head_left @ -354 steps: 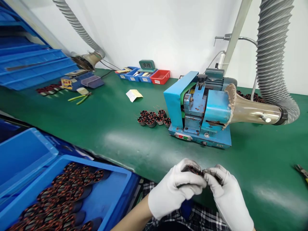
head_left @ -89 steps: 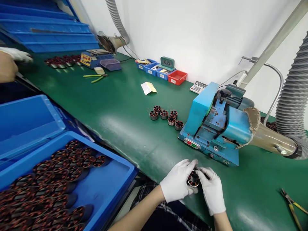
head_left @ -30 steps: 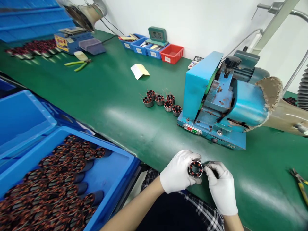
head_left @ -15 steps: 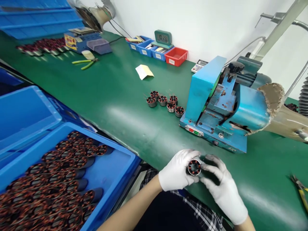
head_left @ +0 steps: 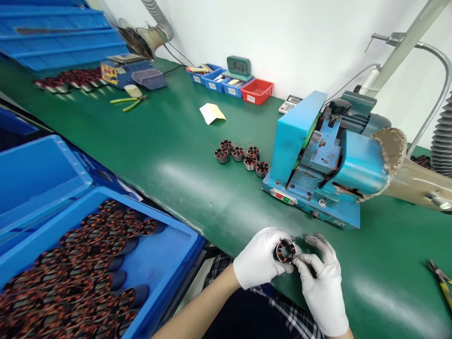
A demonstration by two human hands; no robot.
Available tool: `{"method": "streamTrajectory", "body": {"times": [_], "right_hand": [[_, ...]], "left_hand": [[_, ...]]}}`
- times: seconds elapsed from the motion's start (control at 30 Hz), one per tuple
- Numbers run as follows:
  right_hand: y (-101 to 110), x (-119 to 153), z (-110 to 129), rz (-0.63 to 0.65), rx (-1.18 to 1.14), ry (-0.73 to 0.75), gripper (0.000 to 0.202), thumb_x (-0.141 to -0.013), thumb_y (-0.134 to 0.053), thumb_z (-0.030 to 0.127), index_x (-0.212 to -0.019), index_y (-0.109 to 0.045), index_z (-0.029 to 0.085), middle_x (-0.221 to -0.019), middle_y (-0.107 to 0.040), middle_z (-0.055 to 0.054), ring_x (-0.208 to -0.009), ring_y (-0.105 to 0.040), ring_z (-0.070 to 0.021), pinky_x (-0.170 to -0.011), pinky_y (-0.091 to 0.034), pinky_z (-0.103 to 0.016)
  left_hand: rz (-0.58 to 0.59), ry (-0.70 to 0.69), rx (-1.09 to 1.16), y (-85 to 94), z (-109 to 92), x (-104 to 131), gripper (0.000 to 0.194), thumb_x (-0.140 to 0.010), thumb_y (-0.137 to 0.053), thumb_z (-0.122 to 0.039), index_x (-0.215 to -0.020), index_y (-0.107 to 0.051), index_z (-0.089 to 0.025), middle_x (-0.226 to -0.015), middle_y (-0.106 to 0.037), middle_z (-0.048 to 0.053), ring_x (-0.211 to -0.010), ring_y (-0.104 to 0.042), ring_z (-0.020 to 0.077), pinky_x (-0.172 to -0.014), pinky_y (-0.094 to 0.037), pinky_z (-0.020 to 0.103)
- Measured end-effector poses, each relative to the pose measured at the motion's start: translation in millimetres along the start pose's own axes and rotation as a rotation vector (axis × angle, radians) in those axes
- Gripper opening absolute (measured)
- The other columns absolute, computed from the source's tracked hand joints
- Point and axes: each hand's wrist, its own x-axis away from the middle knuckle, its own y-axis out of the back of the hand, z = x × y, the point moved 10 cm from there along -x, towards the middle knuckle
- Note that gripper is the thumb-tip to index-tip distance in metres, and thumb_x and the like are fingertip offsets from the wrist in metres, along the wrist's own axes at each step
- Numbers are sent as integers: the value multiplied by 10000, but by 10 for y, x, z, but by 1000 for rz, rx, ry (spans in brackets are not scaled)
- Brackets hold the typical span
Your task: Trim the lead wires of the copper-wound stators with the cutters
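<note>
My left hand (head_left: 262, 258), in a white glove, is closed around a motor stator (head_left: 286, 252) with copper windings, its open ring turned up towards me. At the stator's right edge, the thumb and forefinger of my right hand (head_left: 320, 278) are pinched together, the other fingers raised and bent. What lies between those fingertips is too small to make out. Several like stators (head_left: 238, 154) stand in a group on the green bench top (head_left: 197, 202), with thin wire ends sticking up from some.
A blue belt-grinder-like machine (head_left: 318, 155) stands at the right. A blue tray (head_left: 165, 254) of wound stators is at lower left. Pliers lie at the right edge (head_left: 439, 280) and back left. Small bins, a red bin (head_left: 257, 91) and a clock (head_left: 238, 66) line the wall.
The right thumb and forefinger have come together at the stator's edge, where they were spread apart before. The left hand still holds the stator, tilted slightly differently. The view has shifted a little.
</note>
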Motion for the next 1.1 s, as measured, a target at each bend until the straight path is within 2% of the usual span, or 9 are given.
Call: {"method": "streamTrajectory", "body": {"times": [0.17,0.3,0.4,0.53,0.67,0.77,0.87,1.0,1.1], "right_hand": [[8,32,13,4,111,88,132,-830,-524,188,-754,-625,225,-1048,-584,-69,-1100,-470,-275,-827,-440,-456],[-64,-45,-231,129,149,31,136,-829,-522,208,-755,-636,207,-1001,-629,-77,-1015,-532,-275,-826,-449,-467],[27,-151,-391,152,97,-107,138,-836,-521,261,-772,-629,204,-1008,-646,-80,-916,-595,-247,-798,-483,-429],[-39,-256,-150,277,-137,-51,227,-864,-450,196,-1059,-568,194,-1092,-648,-75,-959,-624,-187,-808,-513,-301],[-378,-177,31,515,119,97,452,-800,-396,55,-1229,-499,156,-947,-689,-83,-734,-655,-206,-641,-518,-304],[-429,-118,30,456,317,156,407,-747,-420,12,-1064,-621,169,-746,-665,-60,-588,-599,-211,-563,-480,-324],[-373,-40,-13,360,385,151,416,-723,-407,-20,-979,-659,190,-709,-640,-46,-566,-565,-201,-557,-467,-326],[-232,71,-248,302,294,92,413,-760,-367,-13,-980,-652,190,-805,-680,-48,-660,-615,-188,-623,-504,-309],[13,107,-502,218,173,-7,283,-854,-386,108,-934,-646,188,-870,-701,-55,-730,-659,-180,-664,-534,-293]], "left_hand": [[8,-20,-22,-15,-15,-1,520,-550,-816,-221,-991,-541,-203,-980,-635,29,-903,-588,214,-854,-450,353],[-8,-22,-36,-7,9,17,608,-543,-817,-197,-1067,-510,-202,-1037,-632,54,-961,-589,247,-876,-456,395],[25,-29,-18,-18,33,36,719,-594,-770,-158,-1214,-411,-218,-1158,-594,73,-1068,-555,253,-941,-431,427],[40,-30,-21,-11,85,40,786,-572,-730,-106,-1260,-364,-204,-1286,-500,102,-1177,-479,262,-1021,-375,451],[2,-45,-63,-7,96,27,821,-552,-765,-157,-1261,-354,-203,-1257,-511,103,-1166,-480,267,-1002,-394,455],[-50,-69,-94,16,30,22,708,-536,-784,-175,-1153,-436,-199,-1127,-574,80,-1058,-539,257,-949,-425,438],[-70,-67,-107,31,-33,9,546,-542,-777,-179,-1010,-496,-197,-1000,-598,53,-944,-567,235,-883,-452,410],[-65,-69,-111,26,-24,-9,551,-527,-796,-202,-992,-500,-193,-979,-598,50,-924,-571,235,-864,-456,401],[-59,-81,-107,16,17,8,614,-526,-804,-236,-1049,-484,-205,-1004,-603,53,-941,-579,248,-877,-457,416]]}}
